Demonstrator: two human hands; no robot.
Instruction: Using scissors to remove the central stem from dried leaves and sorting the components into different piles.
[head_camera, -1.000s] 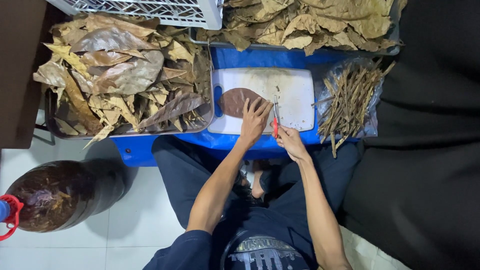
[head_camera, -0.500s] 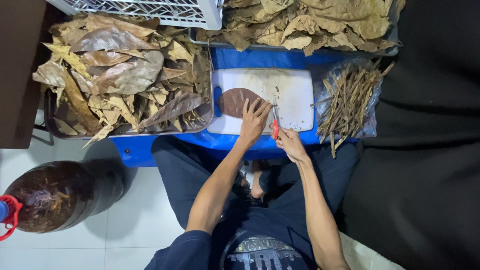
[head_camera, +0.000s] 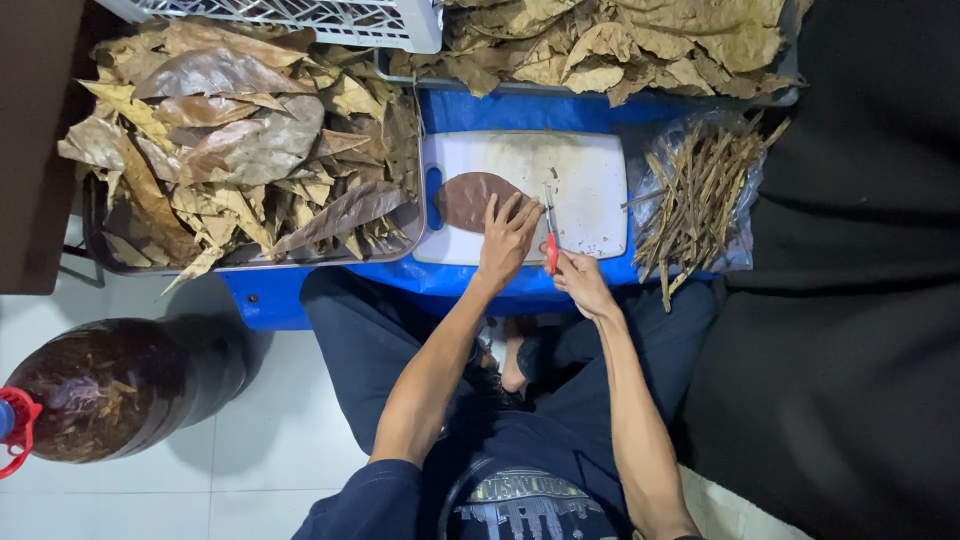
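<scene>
A brown dried leaf (head_camera: 466, 198) lies flat on a white cutting board (head_camera: 585, 170) that rests on a blue surface (head_camera: 520, 110). My left hand (head_camera: 507, 240) presses down on the leaf's right end with fingers spread. Just to its right, my right hand (head_camera: 577, 280) grips a small cutter with a red handle (head_camera: 550, 240); its blade points up along the leaf's edge.
A tray heaped with dried leaves (head_camera: 240, 150) sits left of the board, and another leaf pile (head_camera: 620, 45) lies behind it. A bag of leaf stems (head_camera: 700, 195) is at the right. A dark bottle of leaf bits (head_camera: 110, 390) stands on the floor at left.
Both hands stay at the leaf; my right hand with the cutter has shifted slightly along the leaf's edge.
</scene>
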